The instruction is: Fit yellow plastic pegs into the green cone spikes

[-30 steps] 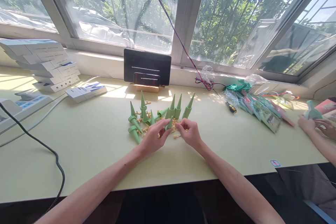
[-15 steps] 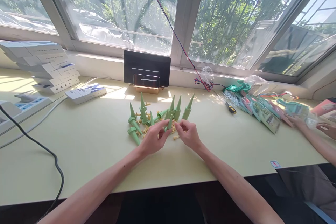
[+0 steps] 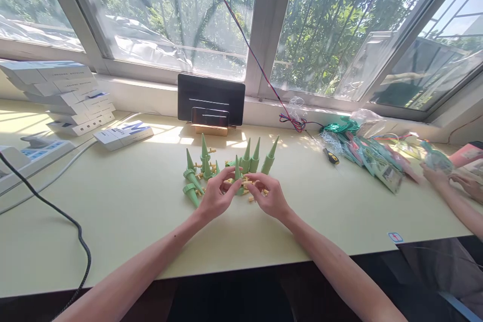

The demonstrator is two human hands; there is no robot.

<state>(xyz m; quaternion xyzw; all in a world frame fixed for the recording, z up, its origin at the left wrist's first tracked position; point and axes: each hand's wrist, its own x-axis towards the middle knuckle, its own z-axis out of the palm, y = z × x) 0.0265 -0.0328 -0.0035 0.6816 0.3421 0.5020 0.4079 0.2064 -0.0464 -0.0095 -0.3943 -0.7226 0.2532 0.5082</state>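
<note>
Near the middle of the table, my left hand point(image 3: 219, 193) pinches a green cone-shaped spike point(image 3: 237, 168), its point upward. My right hand point(image 3: 270, 193) faces it from the right, thumb and fingertips closed around a small yellow valve-like piece point(image 3: 246, 182) against the spike's side; the exact contact is partly hidden. Several more green spikes point(image 3: 191, 176) lie or stand left of my hands, with small yellow pieces among them. Just beyond my right hand, three green spikes point(image 3: 255, 156) stand upright in a row. Another yellow piece point(image 3: 251, 199) lies below my right fingers.
A tablet point(image 3: 211, 95) and a phone point(image 3: 210, 116) lean on a stand by the window. White boxes point(image 3: 75, 95) are stacked at the left beside a power strip point(image 3: 45, 153). A yellow-black cutter point(image 3: 331, 156) and bagged items point(image 3: 377, 161) lie right, near another person's hands point(image 3: 435, 176).
The held spike has shifted slightly left and become more upright. My right hand's fingers have reached farther left to its side. The other person's hands have moved with a bag.
</note>
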